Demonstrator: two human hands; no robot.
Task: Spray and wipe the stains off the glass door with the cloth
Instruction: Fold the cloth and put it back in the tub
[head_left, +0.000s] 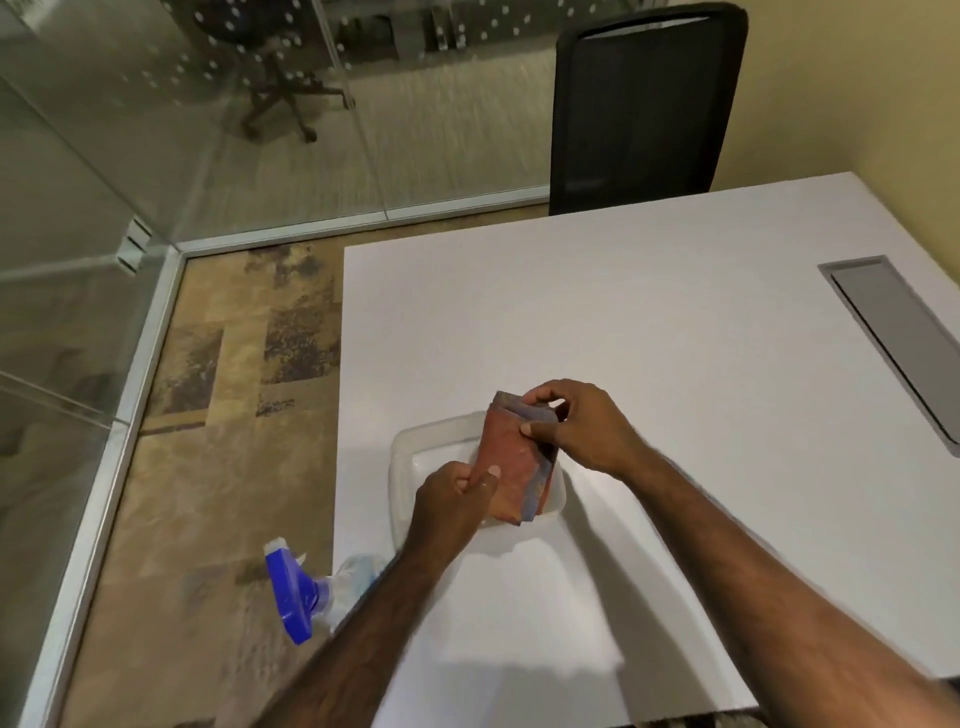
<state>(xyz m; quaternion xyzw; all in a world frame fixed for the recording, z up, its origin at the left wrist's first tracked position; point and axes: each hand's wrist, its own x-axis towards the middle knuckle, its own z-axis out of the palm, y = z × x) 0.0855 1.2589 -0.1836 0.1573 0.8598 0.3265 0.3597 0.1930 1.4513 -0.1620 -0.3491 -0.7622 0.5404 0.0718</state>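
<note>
While both hands sit over the clear tub (415, 441) near the bench (675, 322) front-left edge, the folded cloth (511, 467) is pinched between them. Head view, the only one: right hand (576, 431) clamps the cloth's far end, thumb on the reddish face, fingers curled over the top corner. Left hand (457, 491) closes on the near left edge, thumb pressed on top. Cloth long axis runs away from the person, tilted slightly left at the far end; its lower part is inside or just above the tub, cannot tell if touching the bottom. Reddish outer face, bluish layers showing at the right edge.

Key relation: spray bottle (306, 587) lies well left and nearer than the cloth, at the bench's left edge, blue head sticking out over the floor (218, 415). Left hand is the nearer one to it; I'd judge left goes for the bottle, right keeps the cloth. Glass wall (156, 130) stands further left and ahead, beyond the floor strip; which panel is the door I can't say.

Hidden or unclear: bottle body mostly covered by the left forearm and blurred; no stains readable on the glass, just reflections and a dot pattern. Black chair (644, 104) at the bench's far side, irrelevant.
</note>
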